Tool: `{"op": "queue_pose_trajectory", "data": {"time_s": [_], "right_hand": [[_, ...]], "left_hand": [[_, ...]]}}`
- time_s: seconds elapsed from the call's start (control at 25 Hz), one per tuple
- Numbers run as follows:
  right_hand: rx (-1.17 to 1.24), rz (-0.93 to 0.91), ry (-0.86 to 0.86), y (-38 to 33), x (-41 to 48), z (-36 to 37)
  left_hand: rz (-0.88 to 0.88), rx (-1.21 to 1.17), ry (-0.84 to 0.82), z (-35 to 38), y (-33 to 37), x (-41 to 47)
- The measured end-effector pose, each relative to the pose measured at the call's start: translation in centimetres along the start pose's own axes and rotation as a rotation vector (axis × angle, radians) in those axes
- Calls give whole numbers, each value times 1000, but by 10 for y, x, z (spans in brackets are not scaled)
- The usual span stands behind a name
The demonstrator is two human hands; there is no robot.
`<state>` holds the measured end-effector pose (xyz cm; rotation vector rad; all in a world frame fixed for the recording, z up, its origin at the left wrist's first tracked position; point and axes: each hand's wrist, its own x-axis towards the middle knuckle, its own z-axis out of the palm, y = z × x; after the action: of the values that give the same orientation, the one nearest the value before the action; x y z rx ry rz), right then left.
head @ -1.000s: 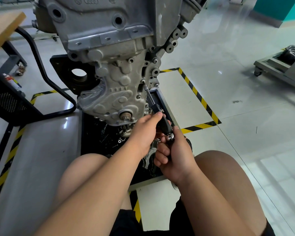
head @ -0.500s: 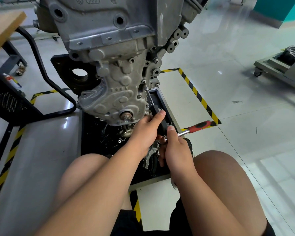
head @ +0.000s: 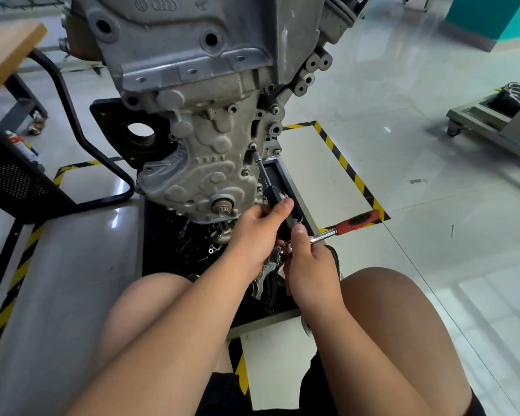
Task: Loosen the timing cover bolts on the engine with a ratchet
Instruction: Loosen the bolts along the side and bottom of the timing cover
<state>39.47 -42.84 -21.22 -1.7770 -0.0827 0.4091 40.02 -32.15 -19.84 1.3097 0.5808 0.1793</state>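
Engine (head: 198,85) 1 | ratchet (head: 354,220) 1 | extension (head: 270,187) 1 | left hand (head: 255,232) grips extension | right hand (head: 306,262) grips ratchet

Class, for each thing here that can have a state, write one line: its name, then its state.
timing cover, mounted on the engine.
extension bar, tip set on a bolt at the cover's right edge.
ratchet, joined to the extension bar, red handle pointing right.
left hand, grips the extension bar.
right hand, grips the ratchet near its head.

black tray (head: 162,253) w/ loose metal parts (head: 263,279)
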Motion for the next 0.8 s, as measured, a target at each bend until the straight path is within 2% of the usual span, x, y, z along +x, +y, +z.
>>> {"op": "queue_pose_trajectory", "data": {"time_s": [0.08,0.12,0.32,0.4,0.48,0.68,0.8], "right_hand": [[-71,-81,-1,0,-2,0],[-30,-49,-21,1,-1,0],[613,404,-190,-9,2,2],[688,452,-223,-9,2,3],[636,433,-226,-7,1,5],[108,183,-56,-1,1,3],[-10,82,-6,-1,-1,3]], "left_hand": [[-11,6,-12,1,2,0],[-15,15,-16,1,1,0],[-43,-95,-83,3,-2,5],[-24,-87,-70,1,-4,6],[10,-51,-48,1,-5,4],[2,31,18,0,-5,5],[-2,50,31,0,-5,6]]}}
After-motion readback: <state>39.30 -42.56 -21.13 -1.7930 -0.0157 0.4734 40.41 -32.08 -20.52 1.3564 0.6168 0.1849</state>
